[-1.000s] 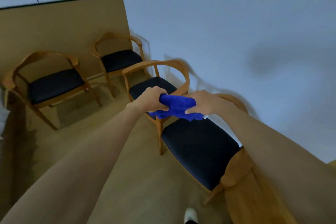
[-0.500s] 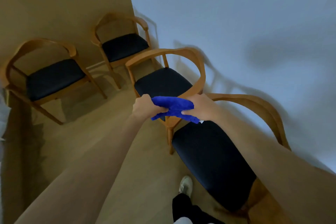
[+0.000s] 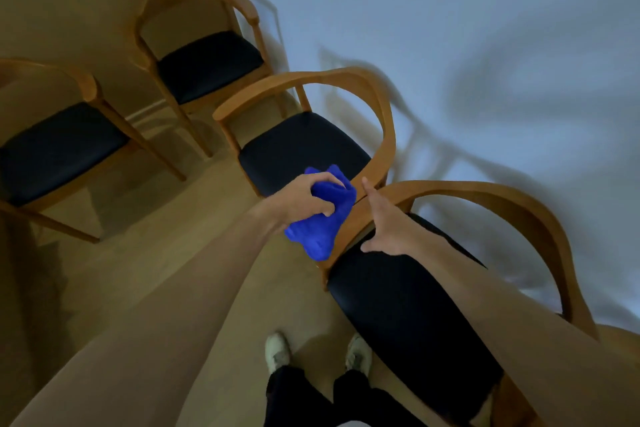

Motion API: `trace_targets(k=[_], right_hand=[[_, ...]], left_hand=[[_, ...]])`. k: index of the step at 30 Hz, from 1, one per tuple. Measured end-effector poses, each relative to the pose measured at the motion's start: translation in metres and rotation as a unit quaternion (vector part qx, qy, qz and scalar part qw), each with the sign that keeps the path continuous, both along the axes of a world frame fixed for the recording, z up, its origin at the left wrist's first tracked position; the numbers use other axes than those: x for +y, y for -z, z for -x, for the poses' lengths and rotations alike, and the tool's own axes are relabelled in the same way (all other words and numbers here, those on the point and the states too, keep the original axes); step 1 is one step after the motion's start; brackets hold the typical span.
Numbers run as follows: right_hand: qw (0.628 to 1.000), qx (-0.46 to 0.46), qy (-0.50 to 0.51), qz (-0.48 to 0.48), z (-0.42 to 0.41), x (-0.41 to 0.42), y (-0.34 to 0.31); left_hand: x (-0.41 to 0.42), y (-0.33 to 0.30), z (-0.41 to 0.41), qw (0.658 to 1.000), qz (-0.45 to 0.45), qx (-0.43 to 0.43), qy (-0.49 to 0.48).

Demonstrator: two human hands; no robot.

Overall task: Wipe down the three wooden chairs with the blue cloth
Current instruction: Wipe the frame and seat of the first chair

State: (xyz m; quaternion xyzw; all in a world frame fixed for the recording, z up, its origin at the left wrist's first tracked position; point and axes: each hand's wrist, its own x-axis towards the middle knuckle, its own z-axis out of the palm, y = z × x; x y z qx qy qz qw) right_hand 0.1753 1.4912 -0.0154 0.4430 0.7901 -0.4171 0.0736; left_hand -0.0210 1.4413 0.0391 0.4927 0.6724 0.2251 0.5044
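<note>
Cloth [image 3: 320,218], blue, bunched up in left hand [image 3: 304,199], fingers curled tight round it, lower end hanging loose just beside the near chair's [image 3: 408,315] front armrest tip; can't tell if fabric actually touches the wood. Right hand [image 3: 384,225] spread open, holding nothing, palm over the near chair's arm rail w/ thumb down by the dark seat edge. Second chair [image 3: 304,149] sits directly behind, its arm nearly meeting the near one. Two more chairs further out, one at back by the tan wall panel [image 3: 204,59], one at far left [image 3: 59,146], so four in view vs. three in task; unclear which three count. Person's feet on wood floor [image 3: 180,253] in front of near chair. Progress, my guess: very start, wiping looks not yet begun, no chair shows any sign of being done, all three prob. left.
</note>
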Motion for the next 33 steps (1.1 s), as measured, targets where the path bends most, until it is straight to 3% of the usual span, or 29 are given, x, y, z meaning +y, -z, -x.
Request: trace_targets(k=[2, 4, 9, 14, 19, 21, 23, 26, 27, 29, 33], right_hand=[[0.997, 0.059, 0.039, -0.029, 0.005, 0.013, 0.004], [0.998, 0.049, 0.028, -0.007, 0.009, 0.022, 0.012], [0.982, 0.008, 0.108, 0.153, 0.008, 0.021, 0.045], [0.954, 0.026, 0.201, 0.223, 0.014, 0.010, 0.091], [0.941, 0.008, 0.250, 0.230, 0.025, 0.019, 0.135], [0.939, -0.001, 0.270, 0.211, 0.026, 0.020, 0.156], [0.937, -0.013, 0.324, 0.133, 0.027, 0.017, 0.173], [0.901, -0.068, 0.428, -0.007, 0.027, 0.001, 0.192], [0.896, -0.062, 0.437, -0.038, 0.027, -0.006, 0.195], [0.910, -0.029, 0.408, -0.065, 0.031, -0.016, 0.200], [0.930, 0.045, 0.362, -0.035, 0.038, -0.024, 0.202]], left_hand=[[0.017, 0.003, 0.006, 0.997, 0.024, 0.010, 0.069], [0.033, 0.013, 0.014, 0.995, 0.041, -0.019, 0.088], [0.055, 0.062, 0.040, 0.992, 0.093, -0.019, 0.084], [0.065, 0.146, 0.050, 0.968, 0.031, 0.161, 0.188], [0.068, 0.214, 0.052, 0.963, 0.005, 0.213, 0.162], [0.068, 0.231, 0.050, 0.969, -0.033, 0.198, 0.145], [0.065, 0.238, 0.047, 0.968, -0.114, 0.186, 0.122], [0.049, 0.244, 0.044, 0.907, -0.258, 0.284, 0.172], [0.038, 0.247, 0.044, 0.900, -0.258, 0.288, 0.201], [0.019, 0.252, 0.036, 0.925, -0.178, 0.255, 0.219], [0.007, 0.271, 0.010, 0.944, -0.093, 0.270, 0.165]])
